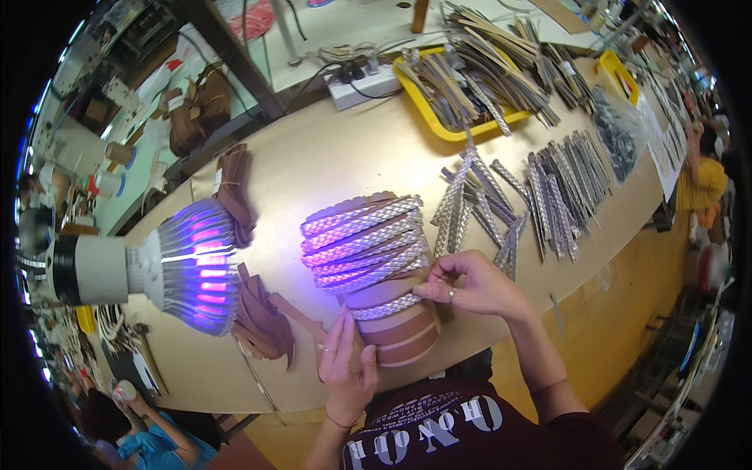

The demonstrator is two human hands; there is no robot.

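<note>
My right hand is closed, with thumb and fingers pinching the right end of a silvery braided strip. That strip lies across a stack of flat brown strips at the table's near side. At its left end my left hand rests with fingers stretched out, their tips against the stack's edge. Farther up the same stack, several braided strips lie side by side under purple light. To the left, a finned lamp glows purple toward them. Loose braided strips lie just beyond my right hand.
More braided strips lie in a row at the right. A yellow tray heaped with strips stands at the back beside a white power strip. Brown strip bundles lie near the lamp. Other people work at both sides.
</note>
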